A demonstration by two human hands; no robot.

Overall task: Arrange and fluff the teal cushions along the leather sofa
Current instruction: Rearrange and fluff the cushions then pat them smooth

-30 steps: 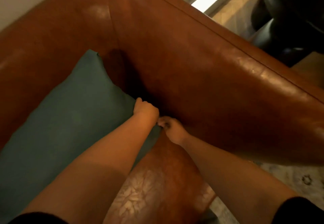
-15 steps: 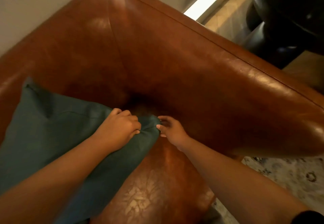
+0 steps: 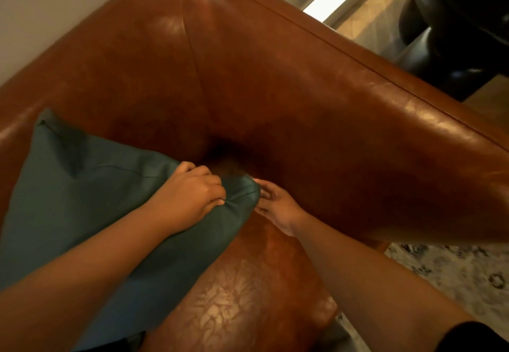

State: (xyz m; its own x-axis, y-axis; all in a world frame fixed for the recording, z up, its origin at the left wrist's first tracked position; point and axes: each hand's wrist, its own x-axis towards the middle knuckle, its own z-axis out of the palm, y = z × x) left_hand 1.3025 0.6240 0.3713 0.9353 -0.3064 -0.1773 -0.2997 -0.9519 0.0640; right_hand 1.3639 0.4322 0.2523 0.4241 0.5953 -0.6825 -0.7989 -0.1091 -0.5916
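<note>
One teal cushion [image 3: 91, 203] lies on the seat of the brown leather sofa [image 3: 316, 120], leaning toward the backrest on the left. Its right corner points into the sofa's inner corner. My left hand [image 3: 192, 194] grips a bunched fold of fabric at that corner, fingers curled over the top. My right hand [image 3: 275, 205] is just right of the corner, and its fingertips touch the cushion's tip. Both forearms reach in from the bottom.
The sofa's armrest [image 3: 413, 142] runs diagonally on the right, and the seat [image 3: 239, 296] shows creased leather. A dark rounded piece of furniture [image 3: 462, 26] stands beyond the armrest. A patterned rug [image 3: 454, 274] lies at the lower right. A pale wall [image 3: 55, 7] is behind.
The cushion has been pulled down from leaning upright in the corner to lying lower on the seat. My left hand moved from its top edge to gripping the right corner.
</note>
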